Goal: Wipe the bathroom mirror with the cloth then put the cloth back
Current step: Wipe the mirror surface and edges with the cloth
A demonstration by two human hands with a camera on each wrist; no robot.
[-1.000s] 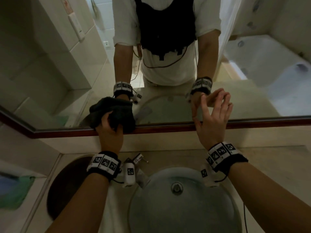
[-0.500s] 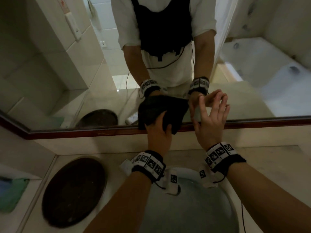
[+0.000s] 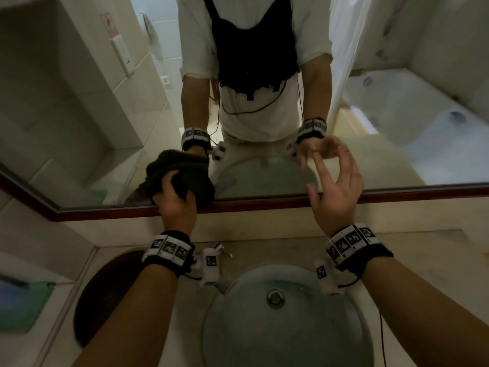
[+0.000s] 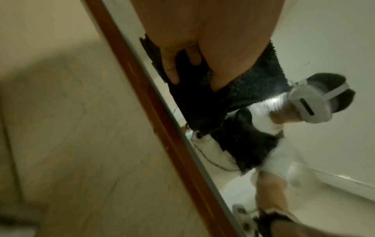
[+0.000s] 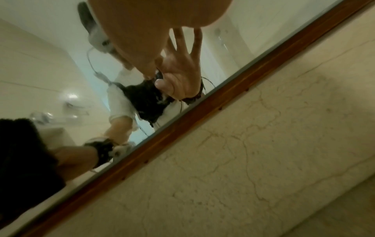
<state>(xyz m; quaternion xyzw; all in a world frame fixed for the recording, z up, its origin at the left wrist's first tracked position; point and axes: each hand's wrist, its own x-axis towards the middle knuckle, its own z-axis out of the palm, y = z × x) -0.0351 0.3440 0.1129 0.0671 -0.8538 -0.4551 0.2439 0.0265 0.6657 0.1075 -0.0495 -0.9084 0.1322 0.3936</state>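
My left hand (image 3: 175, 197) grips a bunched dark cloth (image 3: 186, 173) and presses it on the mirror (image 3: 79, 115), just above its brown lower frame (image 3: 264, 204). In the left wrist view the fingers (image 4: 171, 70) curl into the cloth (image 4: 202, 104) against the glass. My right hand (image 3: 337, 186) is held up open to the right of the cloth. Its spread fingers (image 5: 198, 36) touch the glass and meet their own reflection. It holds nothing. The cloth (image 5: 20, 152) also shows at the lower left of the right wrist view.
A round grey basin (image 3: 285, 335) lies below my arms in a pale stone counter (image 3: 423, 242). A dark round mat (image 3: 103, 290) sits left of it, and something green (image 3: 26, 308) lies at the far left. The mirror reflects a person and a bathtub (image 3: 412, 107).
My left hand swept the cloth right along the bottom of the mirror, then back left to about where it was. The right hand has stayed on the glass.
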